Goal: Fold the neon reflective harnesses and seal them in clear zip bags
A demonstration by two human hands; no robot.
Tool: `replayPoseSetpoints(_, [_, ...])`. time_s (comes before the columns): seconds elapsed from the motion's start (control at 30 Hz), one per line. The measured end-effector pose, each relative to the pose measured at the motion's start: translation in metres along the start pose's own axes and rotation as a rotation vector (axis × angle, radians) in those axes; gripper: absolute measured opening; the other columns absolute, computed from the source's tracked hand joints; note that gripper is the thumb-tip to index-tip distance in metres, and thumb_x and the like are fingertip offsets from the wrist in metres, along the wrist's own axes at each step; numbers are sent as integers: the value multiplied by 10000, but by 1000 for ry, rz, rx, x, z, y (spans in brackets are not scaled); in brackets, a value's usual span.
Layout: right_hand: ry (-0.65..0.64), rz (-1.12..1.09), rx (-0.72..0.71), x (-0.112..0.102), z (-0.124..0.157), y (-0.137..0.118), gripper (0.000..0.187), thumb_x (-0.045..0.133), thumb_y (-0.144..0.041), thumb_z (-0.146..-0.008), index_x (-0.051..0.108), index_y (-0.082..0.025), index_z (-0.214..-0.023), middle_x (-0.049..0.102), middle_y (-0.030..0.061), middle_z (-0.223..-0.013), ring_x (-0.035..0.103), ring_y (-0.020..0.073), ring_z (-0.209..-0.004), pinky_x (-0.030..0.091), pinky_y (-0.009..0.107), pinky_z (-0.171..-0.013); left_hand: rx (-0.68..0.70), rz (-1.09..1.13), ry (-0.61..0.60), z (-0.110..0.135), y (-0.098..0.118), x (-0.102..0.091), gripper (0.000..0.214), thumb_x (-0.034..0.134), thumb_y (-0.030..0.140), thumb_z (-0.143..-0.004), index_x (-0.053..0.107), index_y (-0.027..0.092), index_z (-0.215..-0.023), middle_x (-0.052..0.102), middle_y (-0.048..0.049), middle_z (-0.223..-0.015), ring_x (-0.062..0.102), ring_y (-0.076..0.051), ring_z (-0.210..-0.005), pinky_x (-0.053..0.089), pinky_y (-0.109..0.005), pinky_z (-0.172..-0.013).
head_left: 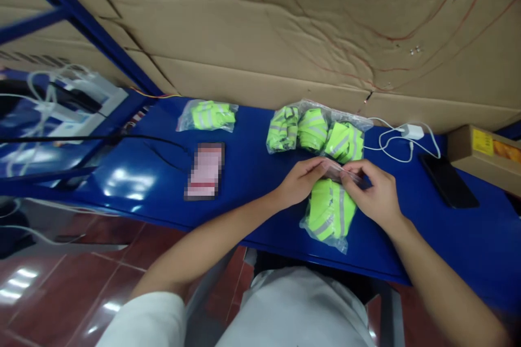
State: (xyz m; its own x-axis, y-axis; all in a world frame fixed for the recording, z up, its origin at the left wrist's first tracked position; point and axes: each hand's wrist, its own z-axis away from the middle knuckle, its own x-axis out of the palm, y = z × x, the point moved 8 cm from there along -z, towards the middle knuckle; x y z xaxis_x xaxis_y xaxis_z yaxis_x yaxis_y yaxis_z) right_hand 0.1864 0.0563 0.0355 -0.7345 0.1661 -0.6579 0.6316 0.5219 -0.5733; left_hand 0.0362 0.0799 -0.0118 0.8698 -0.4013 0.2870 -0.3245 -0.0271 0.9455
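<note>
A clear plastic bag with a folded neon-yellow reflective vest or strap bundle inside lies near the table's front edge. My left hand pinches the left part of the bag's top edge. Further right along that edge, my right hand grips it between thumb and fingers. Just beyond my hands are several similar bundles: one bagged bundle on the left, another bundle in the middle and a third bundle on the right, partly behind my fingers.
Another bagged yellow bundle lies at the back left. A phone with a pixelated screen is on the blue table. To the right are a white charger with cable, a black phone and a cardboard box.
</note>
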Motion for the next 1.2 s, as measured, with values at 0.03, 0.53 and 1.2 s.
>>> replayPoseSetpoints(0.03, [-5, 6, 6, 0, 0, 1, 47, 676, -265, -943, 698, -225, -951, 725, -7, -822, 647, 136, -683, 511, 247, -679, -11, 26, 6, 0, -2, 0, 498, 700, 630, -899, 785, 146, -977, 769, -89, -979, 702, -222, -933, 523, -330, -925])
replayPoseSetpoints(0.53, [30, -151, 257, -1, 2, 45, 261, 680, -514, -934, 736, -260, -946, 743, 34, -885, 673, 238, -794, 516, 365, -728, 6, 106, 136, -6, 17, -21, 481, 720, 661, -863, 743, 188, -948, 744, -70, -901, 693, -237, -930, 518, -379, -966])
replayPoseSetpoints(1.2, [-221, -735, 460, 59, 11, 53, 519, 902, -428, -715, 661, -262, -1144, 760, 23, -907, 729, 247, -803, 593, 330, -658, -89, -161, 202, -16, 60, -73, 406, 767, 482, -831, 759, 160, -1078, 767, -144, -1094, 741, -260, -974, 578, -400, -888])
